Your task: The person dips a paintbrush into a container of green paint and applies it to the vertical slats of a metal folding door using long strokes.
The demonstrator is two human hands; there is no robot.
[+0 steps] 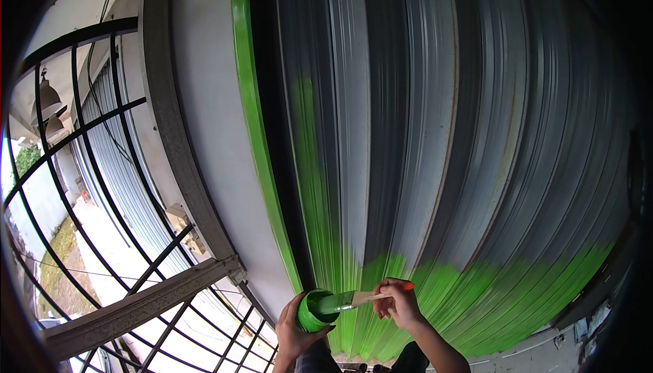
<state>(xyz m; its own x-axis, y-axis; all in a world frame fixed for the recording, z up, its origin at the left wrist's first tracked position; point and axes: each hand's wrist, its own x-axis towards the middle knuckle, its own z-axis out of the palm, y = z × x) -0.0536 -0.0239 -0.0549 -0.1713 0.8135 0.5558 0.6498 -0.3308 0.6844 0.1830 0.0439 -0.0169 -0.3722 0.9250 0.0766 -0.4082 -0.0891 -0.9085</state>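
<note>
My left hand (291,332) is wrapped round a small tub of green paint (309,321), tilted so its opening shows. A paintbrush (360,298) is pinched in my right hand (401,305), its handle ending in an orange tip. The green-coated bristles lie at the mouth of the tub, partly inside it. Behind both hands rises a corrugated metal shutter (394,135), grey above and bright green along its lower part. A green streak climbs higher at its left side.
A green edge strip (255,121) runs up beside a white wall (204,67). To the left stands a black barred gate (88,128) with a grey metal frame (163,284); a yard shows through it. My dark-clothed legs are at the bottom.
</note>
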